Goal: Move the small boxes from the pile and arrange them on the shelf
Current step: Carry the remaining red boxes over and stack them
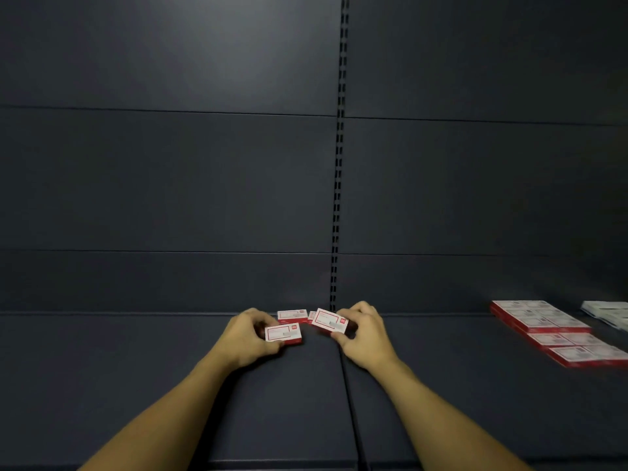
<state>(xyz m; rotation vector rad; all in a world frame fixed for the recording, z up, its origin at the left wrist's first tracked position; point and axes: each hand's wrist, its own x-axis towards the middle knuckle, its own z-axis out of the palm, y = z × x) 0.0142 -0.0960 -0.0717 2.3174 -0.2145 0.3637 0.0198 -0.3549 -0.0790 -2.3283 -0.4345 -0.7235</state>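
Two bare forearms come in from the bottom edge, with no sleeve on either up to where the picture cuts them off. The left hand [249, 338] and the right hand [365, 334] are gloveless. No ring, watch or band seems to show, though the fingers are small and slightly blurred

A shop is suggested: dark metal shelving [136, 368] with a slotted upright [338, 164] at centre, and identical boxed goods [543, 321] are laid in rows at right.
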